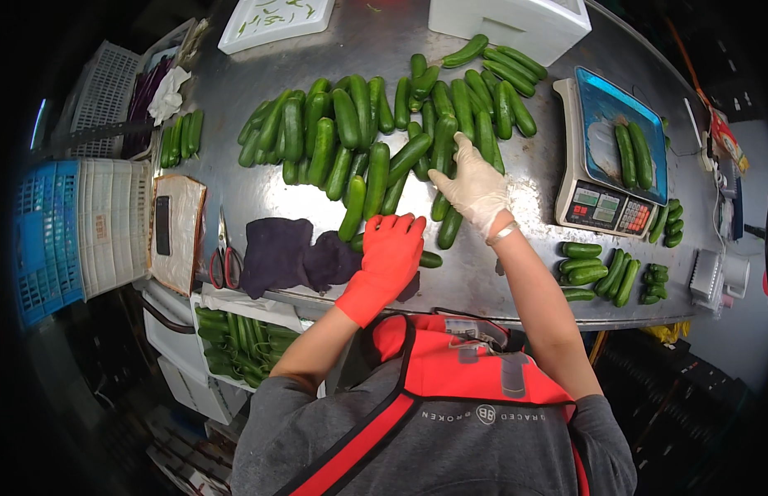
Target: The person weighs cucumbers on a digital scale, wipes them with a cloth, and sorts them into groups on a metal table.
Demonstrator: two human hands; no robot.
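My left hand (390, 254), in an orange-red rubber glove, lies over a cucumber (431, 259) near the table's front edge. The cucumber's ends stick out on both sides of its curled fingers. Beneath and left of it is a dark cloth (277, 248). My right hand (477, 186), in a thin whitish glove, reaches into a heap of green cucumbers (347, 118). Its thumb and fingers are spread at the lower end of one cucumber (445, 142); whether it grips that cucumber is unclear. Another cucumber (450, 229) lies just below this hand.
On the right, a digital scale (604, 208) bears two cucumbers (635, 155). Small cucumber groups (582, 270) lie before it. Scissors (224, 257) and a phone (164, 225) are at left, beside plastic baskets (114, 229). White foam boxes (508, 25) stand at the back.
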